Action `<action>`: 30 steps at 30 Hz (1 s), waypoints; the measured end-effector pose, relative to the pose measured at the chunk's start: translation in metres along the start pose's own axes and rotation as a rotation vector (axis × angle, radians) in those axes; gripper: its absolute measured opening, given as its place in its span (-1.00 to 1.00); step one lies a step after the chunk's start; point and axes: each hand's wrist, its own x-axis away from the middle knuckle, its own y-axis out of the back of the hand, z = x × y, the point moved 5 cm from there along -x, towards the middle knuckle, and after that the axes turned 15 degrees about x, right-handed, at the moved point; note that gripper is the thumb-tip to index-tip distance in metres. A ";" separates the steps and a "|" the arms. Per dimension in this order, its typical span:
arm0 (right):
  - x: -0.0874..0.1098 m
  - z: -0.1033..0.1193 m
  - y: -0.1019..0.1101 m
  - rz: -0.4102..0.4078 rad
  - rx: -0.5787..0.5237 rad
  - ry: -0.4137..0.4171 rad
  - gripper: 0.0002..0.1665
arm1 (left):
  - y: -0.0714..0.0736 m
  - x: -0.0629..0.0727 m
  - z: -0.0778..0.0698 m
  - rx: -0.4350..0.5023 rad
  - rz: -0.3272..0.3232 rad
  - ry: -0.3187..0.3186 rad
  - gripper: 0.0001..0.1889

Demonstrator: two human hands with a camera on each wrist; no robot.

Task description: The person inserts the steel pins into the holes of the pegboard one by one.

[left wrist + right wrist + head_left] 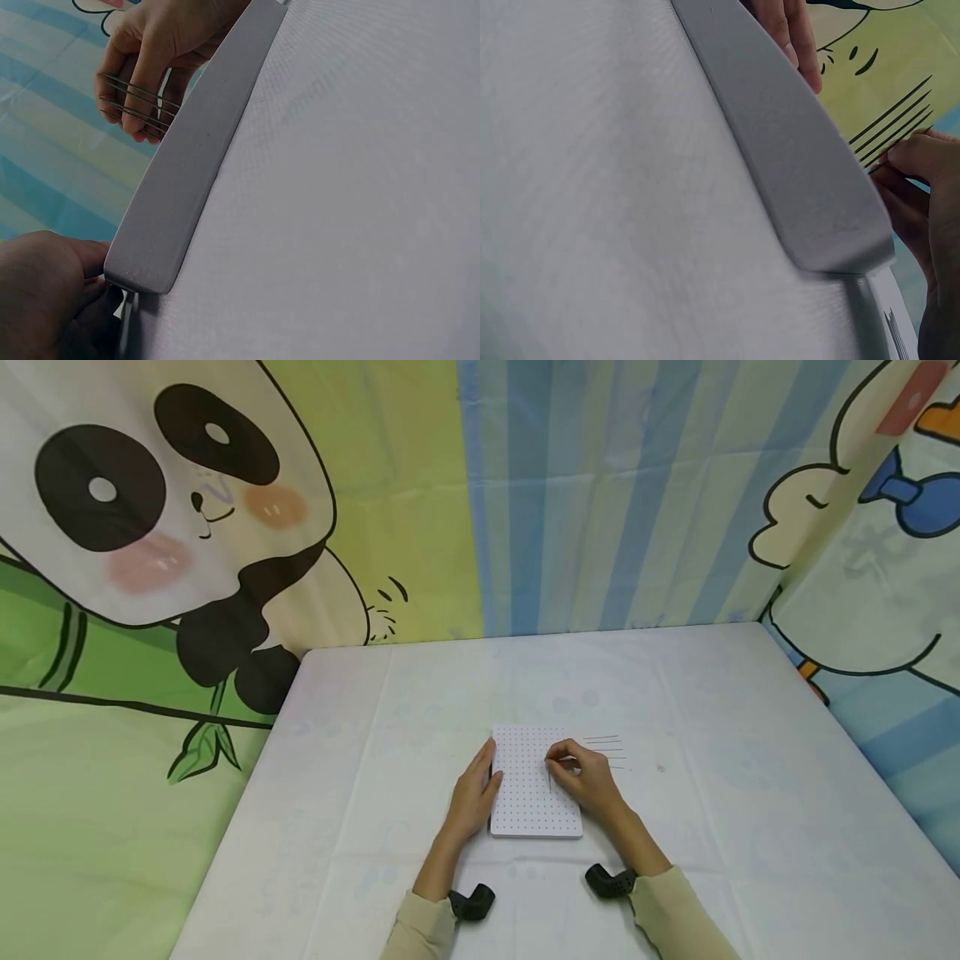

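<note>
first: in the head view your left hand (474,789) lay with fairly straight fingers along the left edge of the pegboard (528,814), mid-table, and your right hand (583,772) pinched a thin rod (550,782) over its right half.

second: and what was left to you? several loose rods (602,737) lay on the table (337,860), right of the board, not yet in it.

first: the left wrist view showed what you had done: a few standing rods (142,91) close together, by your right fingers. which of them you held, i could not tell from there.

second: in the right wrist view about four leaned clear of your thumb and fingertip, which were closed together. the work seemed part done, perhaps near halfway; how deep each sat was hidden.
</note>
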 end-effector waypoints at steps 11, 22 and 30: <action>0.000 -0.003 0.000 -0.005 0.051 0.010 -0.79 | 0.000 0.000 0.000 0.000 0.005 0.000 -0.43; 0.000 -0.005 -0.002 0.020 0.019 -0.007 -0.81 | 0.001 -0.001 0.000 -0.006 -0.004 -0.007 -0.42; 0.003 -0.004 -0.003 0.029 0.050 0.030 -0.79 | 0.000 0.000 0.002 -0.007 -0.003 -0.014 -0.42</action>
